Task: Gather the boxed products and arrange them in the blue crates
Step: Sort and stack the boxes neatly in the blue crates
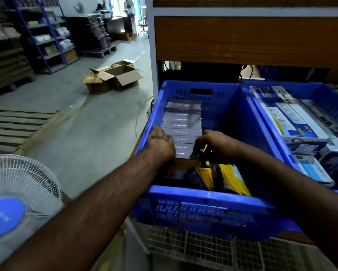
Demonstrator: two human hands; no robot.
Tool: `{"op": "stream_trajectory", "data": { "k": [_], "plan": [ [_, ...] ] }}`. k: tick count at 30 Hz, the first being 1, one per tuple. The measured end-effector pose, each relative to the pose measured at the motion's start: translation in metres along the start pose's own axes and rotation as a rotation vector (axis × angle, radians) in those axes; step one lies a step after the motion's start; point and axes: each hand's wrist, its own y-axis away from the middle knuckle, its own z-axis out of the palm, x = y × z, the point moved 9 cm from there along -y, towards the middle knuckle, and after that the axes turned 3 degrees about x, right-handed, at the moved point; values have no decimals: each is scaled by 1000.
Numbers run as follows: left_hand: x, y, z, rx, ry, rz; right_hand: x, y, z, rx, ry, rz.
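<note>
Boxed products, the grey cartons marked Lapcare, stand on edge in a tight row along the left wall of the near blue crate, at the centre of the head view. We have both hands at the near end of that row. Our left hand curls over the left ends of the nearest cartons, against the crate's left wall. Our right hand curls round their right ends; the fingertips are hidden, so we judge it a grip and cannot confirm it.

In the lower middle of the frame, below our hands, yellow packets and darker items lie loose in the same crate. At the right of the frame a second crate holds white and blue cartons.

We see these risks:
- The row is held upright only by its neighbours and our hands. Letting go at one end could make the near cartons tip towards us onto the yellow packets.
- Squeezing the ends unevenly could skew one carton, so that it jams against the crate wall.
- The loose packets may block the last cartons from seating flat.
- The crate's near edge appears to overhang the wire mesh beneath, so leaning on it could shift it.
</note>
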Motion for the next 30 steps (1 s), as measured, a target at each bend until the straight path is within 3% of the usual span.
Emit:
{"op": "stream_trajectory", "data": {
  "k": [6,10,16,19,24,26,30],
  "plan": [
    [6,-9,12,-52,232,1,-7,-7,9,-66,138,76],
    [13,-10,7,-55,433,134,-6,6,-9,-41,148,101],
    [12,-10,9,-50,469,150,-27,28,34,-352,379,82],
    [12,-11,12,-72,500,154,-36,28,35,-364,378,-1],
    [10,-14,12,-60,535,150,-10,29,63,-509,223,254],
    [10,-16,14,-67,548,147,-10,28,58,-465,258,265],
    [9,-21,18,-82,569,143,-12,34,37,-344,297,115]
  ]
}}
